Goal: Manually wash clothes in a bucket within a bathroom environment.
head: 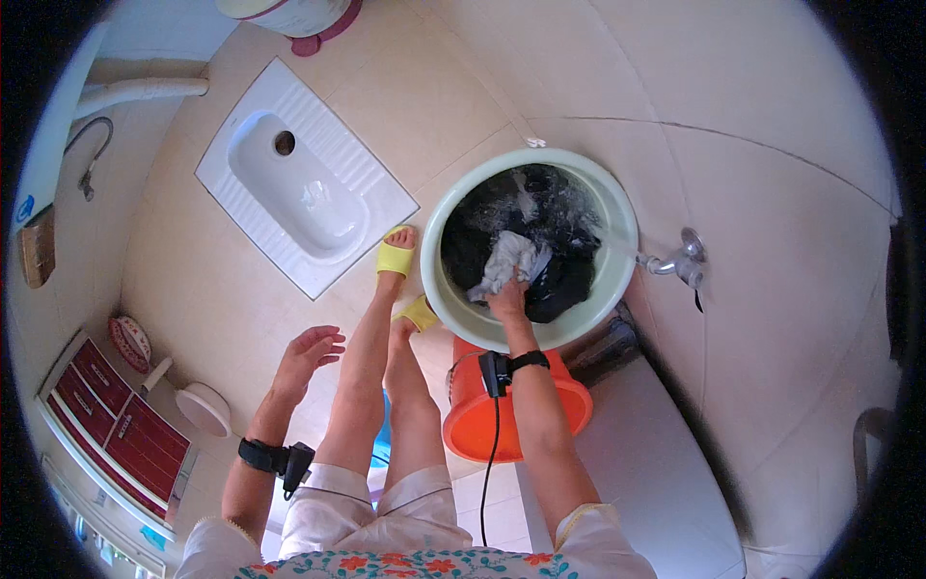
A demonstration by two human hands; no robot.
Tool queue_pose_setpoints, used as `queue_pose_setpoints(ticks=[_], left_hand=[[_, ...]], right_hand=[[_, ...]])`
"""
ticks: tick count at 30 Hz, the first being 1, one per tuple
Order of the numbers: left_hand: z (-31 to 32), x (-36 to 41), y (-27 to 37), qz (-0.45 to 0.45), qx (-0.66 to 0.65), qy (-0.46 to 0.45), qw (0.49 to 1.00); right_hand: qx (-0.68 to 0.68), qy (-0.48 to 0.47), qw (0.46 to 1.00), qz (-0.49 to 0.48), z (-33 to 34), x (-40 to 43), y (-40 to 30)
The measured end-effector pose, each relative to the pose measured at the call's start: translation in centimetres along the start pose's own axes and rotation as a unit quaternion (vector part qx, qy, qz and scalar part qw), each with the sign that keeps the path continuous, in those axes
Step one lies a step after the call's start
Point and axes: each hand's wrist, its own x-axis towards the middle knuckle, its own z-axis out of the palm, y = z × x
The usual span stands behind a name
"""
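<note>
A pale green plastic basin (434,289) holds water and dark clothes (470,210). Inside it, my right hand (508,298) grips a light grey cloth (508,259), whose lower folds lie against the dark wet fabric. Water runs into the basin from a metal wall tap (676,266) at its right side. My left hand (312,354) is held in the air beside my left leg, fingers apart and slightly curled, with nothing in it. Both wrists wear black straps with small black devices.
An orange bucket (463,427) stands just below the basin, beside a grey box-like surface (629,463). A white squat toilet (376,181) is set in the tiled floor at upper left. A red-fronted cabinet (108,420) and a white round basin (204,410) are at far left.
</note>
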Motion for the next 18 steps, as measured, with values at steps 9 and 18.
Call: queue_pose_setpoints(ticks=[9,18], left_hand=[[1.3,2.2,-0.5,0.021,-0.023,-0.027,0.999],[-0.2,-1.3,1.5,0.033,-0.004,-0.011,0.999]], right_hand=[[-0.281,-0.038,0.957,-0.052,-0.9,9.9,15.1],[-0.045,0.095,0.982,-0.155,-6.6,-6.8,0.9]])
